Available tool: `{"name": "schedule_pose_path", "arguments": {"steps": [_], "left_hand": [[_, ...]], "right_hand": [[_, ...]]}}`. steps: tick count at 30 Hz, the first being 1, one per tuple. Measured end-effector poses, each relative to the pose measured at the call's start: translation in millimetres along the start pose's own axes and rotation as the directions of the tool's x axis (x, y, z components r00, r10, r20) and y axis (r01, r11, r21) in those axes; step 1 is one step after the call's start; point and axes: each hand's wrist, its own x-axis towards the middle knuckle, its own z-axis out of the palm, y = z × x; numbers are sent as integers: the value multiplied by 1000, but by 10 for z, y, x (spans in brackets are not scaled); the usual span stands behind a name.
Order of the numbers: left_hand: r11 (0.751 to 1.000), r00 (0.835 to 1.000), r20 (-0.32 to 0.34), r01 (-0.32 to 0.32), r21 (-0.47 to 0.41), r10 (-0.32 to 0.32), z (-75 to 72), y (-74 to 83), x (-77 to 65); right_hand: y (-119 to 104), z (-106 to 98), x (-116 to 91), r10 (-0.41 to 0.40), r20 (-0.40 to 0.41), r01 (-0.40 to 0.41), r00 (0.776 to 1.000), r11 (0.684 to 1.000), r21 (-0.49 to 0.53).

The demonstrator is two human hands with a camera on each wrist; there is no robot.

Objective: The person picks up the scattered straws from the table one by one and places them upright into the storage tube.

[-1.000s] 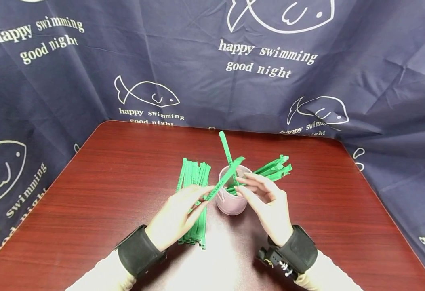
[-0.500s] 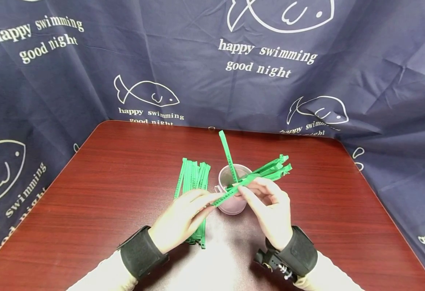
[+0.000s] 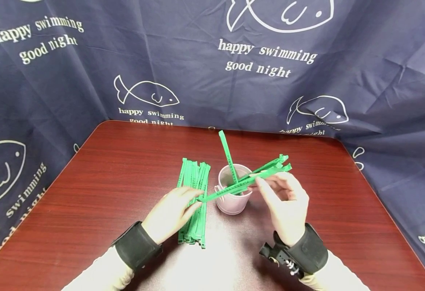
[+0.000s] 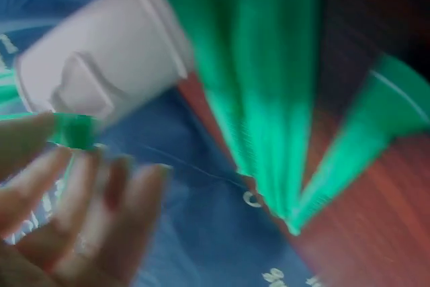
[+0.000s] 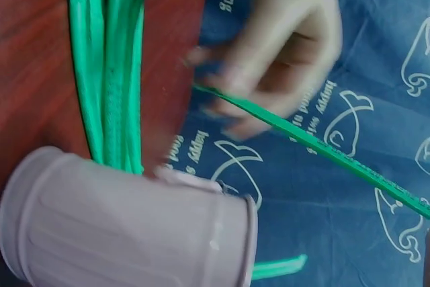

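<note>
In the head view my left hand [image 3: 169, 216] pinches the near end of a slim green printed wrapper, straw-like [image 3: 227, 192]. It runs slantwise across a small pale pink bucket [image 3: 231, 205]. My right hand [image 3: 289, 202] pinches it further along, thumb against it; the other fingers are partly hidden. Inside the bucket one similar wrapper [image 3: 225, 145] leans upright and several more [image 3: 270, 162] lean out to the right. The left wrist view shows the held end [image 4: 74, 131] between my thumb and fingers. My left hand [image 5: 292, 45] appears blurred in the right wrist view.
A stack of several green wrappers [image 3: 194, 230] lies on the reddish-brown table [image 3: 132, 161], partly under the left hand. Dark blue cloth [image 3: 198, 52] with fish prints hangs behind the table and at its sides. Black bands [image 3: 136, 244] with cameras circle both wrists.
The held wrapper has swung down from a raised slant to lie lower across the bucket. My right hand has taken hold and moved right; my left hand first dipped, then shifted left.
</note>
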Motion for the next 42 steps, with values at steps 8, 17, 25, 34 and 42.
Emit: {"name": "schedule_pose_path", "arguments": {"steps": [8,17,25,34,42], "left_hand": [[979,982,107,138,153,-155,21,-196,-150],[958,937,217,247,148,-275,32,-276,-189],[933,902,246,327,152,-356,27,-322,-170],[915,883,243,374,150,-401,16,-344,-166],[909,886,207,393,138,-415,3,-334,-172]], "right_hand": [[-71,-98,157,-97,-168,114,981,989,95],[-72,-217,256,-176,-264,228,948,957,180],[-33,-269,241,-170,-258,216,951,963,161],[86,-264,135,-105,-203,115,974,992,41],[150,-248,92,-138,-154,128,978,989,-72]]}}
